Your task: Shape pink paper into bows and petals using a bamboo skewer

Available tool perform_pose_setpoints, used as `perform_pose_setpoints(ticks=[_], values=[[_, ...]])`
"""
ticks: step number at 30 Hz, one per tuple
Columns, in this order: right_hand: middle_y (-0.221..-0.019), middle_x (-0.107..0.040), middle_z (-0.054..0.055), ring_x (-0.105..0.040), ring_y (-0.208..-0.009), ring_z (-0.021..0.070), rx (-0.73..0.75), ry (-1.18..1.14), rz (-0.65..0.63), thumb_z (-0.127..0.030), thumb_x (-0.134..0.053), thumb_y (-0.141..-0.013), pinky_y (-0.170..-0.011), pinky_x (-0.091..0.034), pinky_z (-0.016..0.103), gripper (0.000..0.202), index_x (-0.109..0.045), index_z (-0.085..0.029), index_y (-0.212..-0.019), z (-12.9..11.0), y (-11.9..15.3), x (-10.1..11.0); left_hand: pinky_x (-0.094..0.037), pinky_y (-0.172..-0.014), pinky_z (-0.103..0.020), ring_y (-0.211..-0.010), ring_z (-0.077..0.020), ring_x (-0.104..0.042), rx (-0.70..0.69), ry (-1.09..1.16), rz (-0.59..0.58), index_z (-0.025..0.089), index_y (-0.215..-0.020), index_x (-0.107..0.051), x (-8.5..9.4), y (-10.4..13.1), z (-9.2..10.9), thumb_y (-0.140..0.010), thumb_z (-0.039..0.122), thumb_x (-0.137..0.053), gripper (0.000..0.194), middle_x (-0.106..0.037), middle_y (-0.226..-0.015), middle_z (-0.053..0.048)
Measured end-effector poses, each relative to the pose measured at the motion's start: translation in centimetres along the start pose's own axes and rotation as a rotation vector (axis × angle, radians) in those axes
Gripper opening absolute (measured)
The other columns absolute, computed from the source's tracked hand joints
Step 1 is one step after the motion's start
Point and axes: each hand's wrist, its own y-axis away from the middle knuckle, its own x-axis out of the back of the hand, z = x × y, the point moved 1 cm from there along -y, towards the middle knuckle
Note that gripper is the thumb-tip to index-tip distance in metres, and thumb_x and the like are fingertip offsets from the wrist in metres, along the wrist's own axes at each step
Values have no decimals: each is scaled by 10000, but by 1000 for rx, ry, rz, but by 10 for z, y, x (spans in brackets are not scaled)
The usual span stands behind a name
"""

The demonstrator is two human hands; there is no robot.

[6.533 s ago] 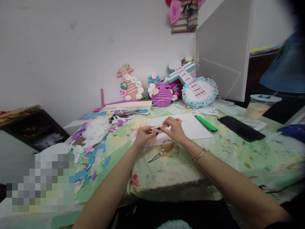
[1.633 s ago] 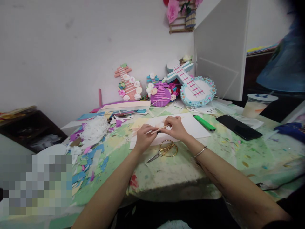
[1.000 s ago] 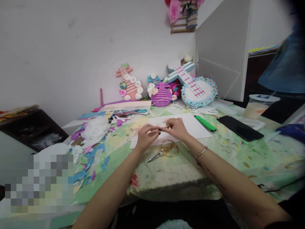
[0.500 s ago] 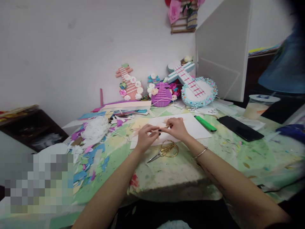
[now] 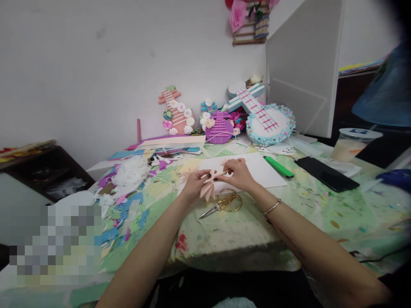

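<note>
Scissors: gold-handled scissors (image 5: pixel 221 204) lie just on the wearer's side of the right hand (image 5: pixel 238 173), tips toward the left forearm.
Sheet: white sheet (image 5: pixel 269 175) beneath and beyond both hands.
Right of right hand: green tool (image 5: pixel 278 167) by the sheet's edge; farther out, black phone (image 5: pixel 326 174), then lidded cup (image 5: pixel 348 149).
Left of left hand (image 5: pixel 193 186): tangled white string (image 5: pixel 130 173); paper scraps (image 5: pixel 131 209), blue and purple among them, nearer the wearer.
Beyond hands: peach, purple and pale-blue craft instruments (image 5: pixel 271 124), flower-trimmed.
Pink paper: pink folded paper (image 5: pixel 208 191), pointed petals, creased, fanned toward the wearer from the left fingertips; upper part covered by fingers.
Stick: thin stick (image 5: pixel 225 173), pale, slanting between the hands, its left end close to the paper.
Grip: left fingers closed on the paper; right thumb and fingers pinch the stick.
</note>
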Motion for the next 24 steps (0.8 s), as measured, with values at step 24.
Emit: perform_pose_setpoints(ticks=[24], values=[[-611, -501, -24, -468, -637, 119, 79, 10, 170, -573, -591, -749, -728, -240, 314, 435, -498, -171, -612, -3, 4, -3, -423, -640, -233, -621, -108, -557, -96, 313, 51, 162, -734, -504, -15, 8, 8, -660, 205, -689, 204, -604, -681, 11]])
